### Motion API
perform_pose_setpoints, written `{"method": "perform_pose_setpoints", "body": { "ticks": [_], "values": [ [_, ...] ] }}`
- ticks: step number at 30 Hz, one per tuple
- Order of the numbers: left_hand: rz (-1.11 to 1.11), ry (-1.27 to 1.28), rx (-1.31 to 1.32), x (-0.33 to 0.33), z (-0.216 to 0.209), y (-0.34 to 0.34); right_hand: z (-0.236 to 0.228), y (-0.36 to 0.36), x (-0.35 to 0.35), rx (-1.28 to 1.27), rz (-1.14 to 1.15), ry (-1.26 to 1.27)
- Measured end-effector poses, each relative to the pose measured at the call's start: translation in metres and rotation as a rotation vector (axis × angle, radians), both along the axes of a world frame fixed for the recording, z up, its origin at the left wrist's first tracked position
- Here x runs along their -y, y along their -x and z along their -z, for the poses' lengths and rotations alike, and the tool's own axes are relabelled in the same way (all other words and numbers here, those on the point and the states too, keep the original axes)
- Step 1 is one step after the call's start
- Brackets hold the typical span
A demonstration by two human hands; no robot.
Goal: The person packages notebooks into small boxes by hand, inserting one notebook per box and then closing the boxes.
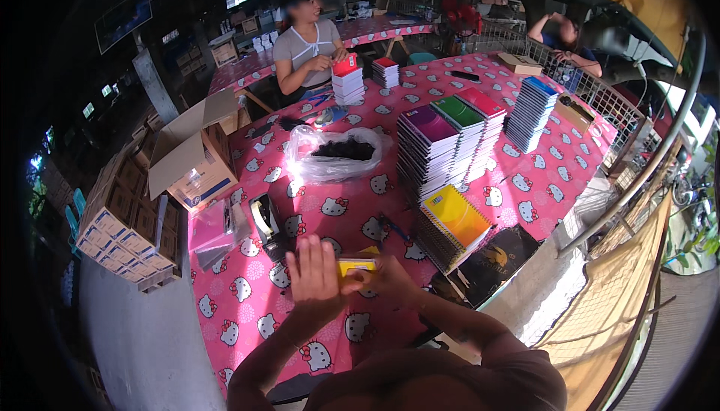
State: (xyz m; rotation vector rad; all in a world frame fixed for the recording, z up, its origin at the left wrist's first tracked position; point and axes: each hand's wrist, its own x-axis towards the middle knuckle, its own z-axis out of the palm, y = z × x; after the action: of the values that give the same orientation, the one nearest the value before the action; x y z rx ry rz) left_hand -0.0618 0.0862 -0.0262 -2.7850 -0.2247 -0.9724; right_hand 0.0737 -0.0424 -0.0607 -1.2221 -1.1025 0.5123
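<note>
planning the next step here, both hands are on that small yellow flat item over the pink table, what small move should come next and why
Probably lower the small yellow flat item onto the pink patterned tablecloth. The left hand and right hand pinch it in mid-air, and bare cloth lies just below, beside the short stack of yellow spiral notebooks.

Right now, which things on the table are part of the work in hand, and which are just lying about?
In hand:
- small yellow item, held between left hand and right hand
- yellow spiral notebook stack, closest to the hands

Lying about:
- tape dispenser
- clear bag of dark stuff
- tall notebook stacks
- open cardboard box
</note>
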Motion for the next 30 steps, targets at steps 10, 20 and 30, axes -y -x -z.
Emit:
{"method": "perform_pose_setpoints", "body": {
  "ticks": [10, 20, 30],
  "values": [
    [0.043, 0.111, -0.060, 0.006, -0.044, -0.022, 0.009, -0.002, 0.001, -0.080, 0.037, 0.173],
    [0.264, 0.125, -0.013, 0.036, 0.018, -0.004, -0.006, 0.004, 0.010, -0.187, 0.050, 0.065],
    [0.200, 0.309, -0.033, 0.026, -0.061, 0.010, -0.025, 0.007, 0.017, 0.048, 0.127, 0.033]
  ]
}}
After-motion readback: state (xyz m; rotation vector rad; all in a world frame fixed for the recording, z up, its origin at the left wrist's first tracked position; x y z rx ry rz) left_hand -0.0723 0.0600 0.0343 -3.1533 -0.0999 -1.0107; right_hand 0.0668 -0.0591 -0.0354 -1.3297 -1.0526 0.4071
